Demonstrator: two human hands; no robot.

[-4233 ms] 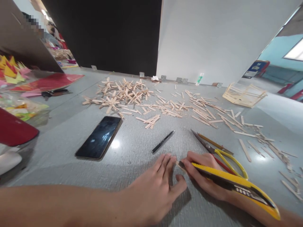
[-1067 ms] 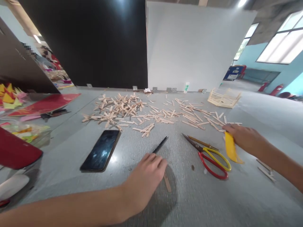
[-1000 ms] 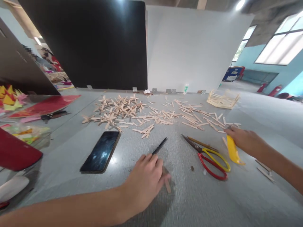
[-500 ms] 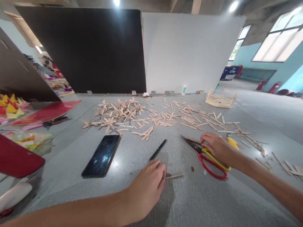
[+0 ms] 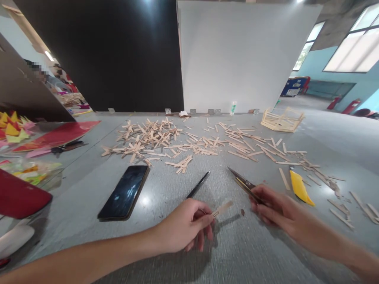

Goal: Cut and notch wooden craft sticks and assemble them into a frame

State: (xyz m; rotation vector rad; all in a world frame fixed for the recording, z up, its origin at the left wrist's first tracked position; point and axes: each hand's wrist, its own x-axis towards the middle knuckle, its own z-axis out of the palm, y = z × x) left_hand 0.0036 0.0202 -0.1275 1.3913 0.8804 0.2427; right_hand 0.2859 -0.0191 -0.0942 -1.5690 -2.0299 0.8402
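Note:
Between the thumb and fingers of my left hand [image 5: 192,223] is a flat wooden craft stick [image 5: 222,210], its free end pointing right, with a small dark mark near my thumb. My right hand [image 5: 274,207] is wrapped around the scissors [image 5: 244,182]. Their dark blades point up and left, slightly apart, and the red and yellow handles are hidden behind my fingers. A black pen [image 5: 199,184] lies just beyond my left hand. To the left rests a dark smartphone [image 5: 124,193], screen up.
Many loose craft sticks [image 5: 151,136] are strewn across the grey table [image 5: 166,189]. A yellow cutter [image 5: 300,187] lies right of the scissors. Farther back stands a small stick-built frame [image 5: 282,120]. Black and white boards [image 5: 237,59] rise behind. A red object [image 5: 23,193] sits at left.
My left hand has lifted the craft stick off the table and turned it up. My right hand has closed around the scissors' handles and raised them slightly. The view has tilted down.

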